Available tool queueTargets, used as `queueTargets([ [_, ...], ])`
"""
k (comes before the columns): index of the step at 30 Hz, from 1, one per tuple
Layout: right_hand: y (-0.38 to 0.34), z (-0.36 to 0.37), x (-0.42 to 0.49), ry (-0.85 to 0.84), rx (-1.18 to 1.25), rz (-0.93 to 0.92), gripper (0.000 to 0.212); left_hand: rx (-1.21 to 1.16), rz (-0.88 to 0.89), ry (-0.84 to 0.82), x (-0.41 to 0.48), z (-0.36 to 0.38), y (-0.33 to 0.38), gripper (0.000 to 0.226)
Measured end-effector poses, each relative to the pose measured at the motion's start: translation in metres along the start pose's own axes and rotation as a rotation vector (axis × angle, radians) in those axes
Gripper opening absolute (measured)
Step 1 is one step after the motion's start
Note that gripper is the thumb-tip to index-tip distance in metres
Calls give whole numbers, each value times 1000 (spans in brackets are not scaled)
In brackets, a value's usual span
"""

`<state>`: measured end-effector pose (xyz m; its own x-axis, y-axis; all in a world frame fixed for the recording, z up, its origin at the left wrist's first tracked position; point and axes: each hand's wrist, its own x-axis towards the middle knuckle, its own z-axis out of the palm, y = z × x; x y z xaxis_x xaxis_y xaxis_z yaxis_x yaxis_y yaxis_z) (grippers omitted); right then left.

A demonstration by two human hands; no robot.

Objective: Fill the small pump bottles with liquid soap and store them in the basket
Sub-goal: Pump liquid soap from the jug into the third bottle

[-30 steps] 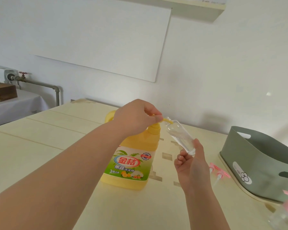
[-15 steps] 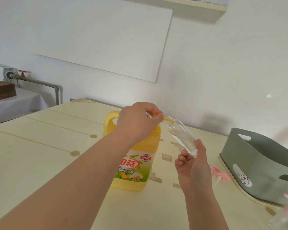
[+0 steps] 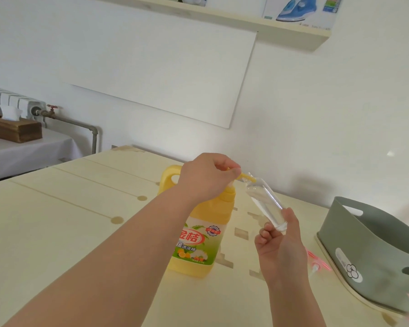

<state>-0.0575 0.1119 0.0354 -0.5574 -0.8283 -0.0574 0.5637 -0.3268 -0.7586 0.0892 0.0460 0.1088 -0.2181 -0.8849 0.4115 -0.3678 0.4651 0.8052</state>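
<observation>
Small clear bottle (image 3: 267,204) tilts in the right hand (image 3: 280,246), gripped at its base. The left hand (image 3: 204,179) is closed on the yellow jug's (image 3: 198,234) pump nozzle (image 3: 318,179), at the bottle's mouth.

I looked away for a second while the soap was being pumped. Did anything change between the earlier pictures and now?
Hardly anything. The left hand still presses the pump on the yellow soap jug, and the right hand still holds the small clear bottle tilted against the spout. Only the view lifted and shifted, so everything sits lower in the picture. The green basket and the pink pump tops beside it stayed put.
</observation>
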Motion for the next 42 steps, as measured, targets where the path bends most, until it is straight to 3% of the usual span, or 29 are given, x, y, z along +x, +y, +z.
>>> queueTargets([
  [11,5,-4,7,2,4,5,25,71,22,113,-4,9,-3,12],
  [21,4,-8,10,3,18,45,44,148,50,66,-4,8,-3,11],
  [25,1,-5,7,-19,24,38,47,9,-12,-15,1,0,-4,10],
  [30,-2,-5,6,-29,25,17,45,-101,-50,-4,4,1,-4,18],
  [36,7,-9,10,-23,28,25,49,24,-14,148,-2,10,-6,13],
  [42,10,-13,11,-20,15,48,47,146,68,175,-9,12,-6,14],
])
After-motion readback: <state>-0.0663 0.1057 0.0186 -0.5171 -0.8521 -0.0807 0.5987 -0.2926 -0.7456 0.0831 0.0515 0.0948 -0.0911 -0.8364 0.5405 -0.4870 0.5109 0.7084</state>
